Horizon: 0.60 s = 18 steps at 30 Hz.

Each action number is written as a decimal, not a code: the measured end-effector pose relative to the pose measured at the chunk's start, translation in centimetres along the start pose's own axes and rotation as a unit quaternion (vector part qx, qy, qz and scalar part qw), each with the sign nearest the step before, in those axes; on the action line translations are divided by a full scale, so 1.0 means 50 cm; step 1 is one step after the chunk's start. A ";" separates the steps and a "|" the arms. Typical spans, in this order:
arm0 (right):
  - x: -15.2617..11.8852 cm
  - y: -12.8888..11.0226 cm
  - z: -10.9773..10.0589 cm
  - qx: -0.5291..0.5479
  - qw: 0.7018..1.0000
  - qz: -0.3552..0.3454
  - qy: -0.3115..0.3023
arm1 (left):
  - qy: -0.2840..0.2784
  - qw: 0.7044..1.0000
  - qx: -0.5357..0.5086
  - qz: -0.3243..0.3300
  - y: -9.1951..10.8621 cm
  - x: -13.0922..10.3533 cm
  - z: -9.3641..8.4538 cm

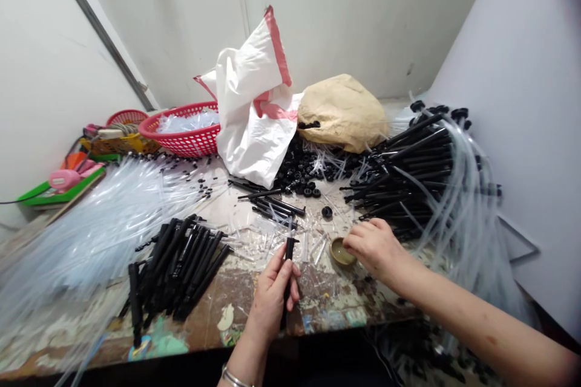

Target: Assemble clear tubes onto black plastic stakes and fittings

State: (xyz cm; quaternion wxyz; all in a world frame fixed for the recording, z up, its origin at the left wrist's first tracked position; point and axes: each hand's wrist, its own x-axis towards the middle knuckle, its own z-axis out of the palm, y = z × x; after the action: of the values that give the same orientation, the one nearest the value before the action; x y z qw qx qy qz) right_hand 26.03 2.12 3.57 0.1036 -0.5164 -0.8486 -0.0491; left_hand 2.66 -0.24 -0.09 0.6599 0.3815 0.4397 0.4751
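Note:
My left hand [275, 293] is wrapped round a black plastic tube [289, 249], held upright near the front edge of the table, with a short side nub at its top. My right hand [374, 246] has its fingers bent together at the rim of a small olive-brown bowl [338, 252]; the fingertips dip inside, and whatever they pinch is hidden. Between the hands lie short clear tubes [321, 249]. A pile of black tubes [181, 266] is left of my left hand, and a few loose black tubes [272, 204] lie beyond it.
Long clear tubing [113, 211] covers the left side. Black tubes with clear hoses [408, 175] are stacked at right. Behind stand a red basket [181, 136], a white sack [254, 109] and a tan bag [342, 112]. Black caps [304, 169] lie in front; a green tray [61, 193] is far left.

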 end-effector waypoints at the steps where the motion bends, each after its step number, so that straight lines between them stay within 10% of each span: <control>1: 0.001 -0.002 0.000 -0.006 1.000 0.000 0.000 | 0.000 1.000 -0.003 -0.002 0.000 0.000 0.000; 18: -0.019 0.006 -0.004 0.029 0.997 0.064 0.007 | -0.003 1.000 -0.004 -0.004 0.019 -0.008 0.004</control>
State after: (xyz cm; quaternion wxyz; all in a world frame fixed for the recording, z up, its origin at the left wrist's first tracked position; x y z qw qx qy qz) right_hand 26.74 1.39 3.54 0.1279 -0.5660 -0.8141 -0.0211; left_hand 2.52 -0.41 0.92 0.6646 0.3790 0.4371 0.4729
